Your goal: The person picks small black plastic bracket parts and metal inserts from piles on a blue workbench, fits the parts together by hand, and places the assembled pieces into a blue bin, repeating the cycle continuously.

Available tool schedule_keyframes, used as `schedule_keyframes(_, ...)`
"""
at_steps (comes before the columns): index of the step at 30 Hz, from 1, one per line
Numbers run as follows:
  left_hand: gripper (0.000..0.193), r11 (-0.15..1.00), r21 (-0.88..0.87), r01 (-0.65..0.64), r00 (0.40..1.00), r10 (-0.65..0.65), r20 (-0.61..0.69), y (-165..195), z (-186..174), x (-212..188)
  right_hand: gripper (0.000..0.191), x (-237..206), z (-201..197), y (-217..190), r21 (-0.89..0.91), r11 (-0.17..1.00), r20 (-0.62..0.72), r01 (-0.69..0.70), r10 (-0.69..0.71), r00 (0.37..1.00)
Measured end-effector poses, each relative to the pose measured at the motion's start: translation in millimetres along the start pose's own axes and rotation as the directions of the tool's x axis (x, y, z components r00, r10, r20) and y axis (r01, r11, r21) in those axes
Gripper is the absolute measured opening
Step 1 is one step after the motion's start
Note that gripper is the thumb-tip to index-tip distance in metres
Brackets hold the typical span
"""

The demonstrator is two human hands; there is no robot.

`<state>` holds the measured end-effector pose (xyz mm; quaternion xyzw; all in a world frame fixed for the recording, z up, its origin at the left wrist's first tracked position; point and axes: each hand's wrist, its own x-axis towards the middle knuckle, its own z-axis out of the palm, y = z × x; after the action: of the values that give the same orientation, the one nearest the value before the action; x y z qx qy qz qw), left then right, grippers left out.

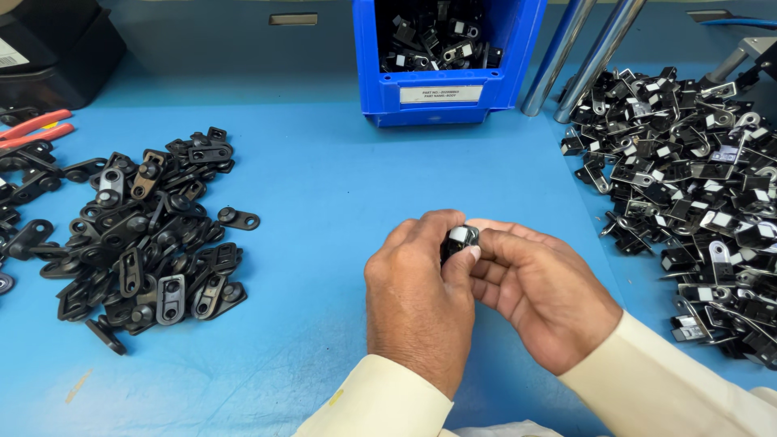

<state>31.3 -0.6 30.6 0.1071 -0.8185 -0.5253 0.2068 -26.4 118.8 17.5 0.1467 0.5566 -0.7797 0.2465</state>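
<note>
Two hands meet at the lower centre of the frame, and between them sits one small black part with a pale, silvery face (462, 239), pinched from both sides. Your left hand (417, 295) curls its fingers over the part from above with the thumb pressed in against it, while your right hand (541, 295) closes thumb and forefinger on the same piece, the other fingers folded underneath. Keep that pinch close to the part's edges so the pale face stays in view; most of the piece is hidden behind your knuckles, so it may be two pieces being pressed together, though that cannot be told from here. Hold the work low over the blue worktop (324, 202), so a slipped piece lands near and not among the heaps. The pile of flat black metal brackets with holes (150, 235) lies at the left of the frame, the larger heap of black clips with white-tipped ends (696, 202) at the right, and the blue plastic bin of similar parts (441, 57) at top centre; keep the three apart.
</note>
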Motion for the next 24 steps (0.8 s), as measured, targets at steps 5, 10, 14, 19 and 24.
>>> schedule_keyframes(5, 0.029, 0.995, 0.026, -0.092, 0.996, 0.092, 0.006, -0.5, -1.9, 2.7, 0.029, -3.8, -10.1, 2.4, -0.111, 0.993, 0.007, 0.051, -0.051, 0.999)
schedule_keyframes(10, 0.031, 0.999, 0.024, -0.025, 0.991, 0.021, 0.129, -0.1, -0.1, 3.4, 0.024, 6.8, -24.2, -4.5, -0.215, 0.976, 0.0, -0.019, 0.019, 1.0)
schedule_keyframes(14, 0.036, 0.998, 0.02, 0.062, 0.987, -0.064, 0.144, 1.1, 0.4, 2.5, 0.024, 12.1, -29.6, -10.4, -0.317, 0.947, -0.024, -0.047, 0.041, 0.999)
schedule_keyframes(19, 0.046, 0.937, -0.004, 0.349, 0.919, -0.341, 0.197, 2.8, 2.6, 4.9, 0.03, 10.4, -24.4, -12.8, -0.437, 0.897, -0.052, -0.069, 0.052, 0.997)
schedule_keyframes(24, 0.047, 0.902, -0.045, 0.429, 0.893, -0.416, 0.174, 1.5, 3.5, 5.4, 0.029, 11.5, -24.8, -15.1, -0.441, 0.895, -0.015, -0.059, 0.058, 0.998)
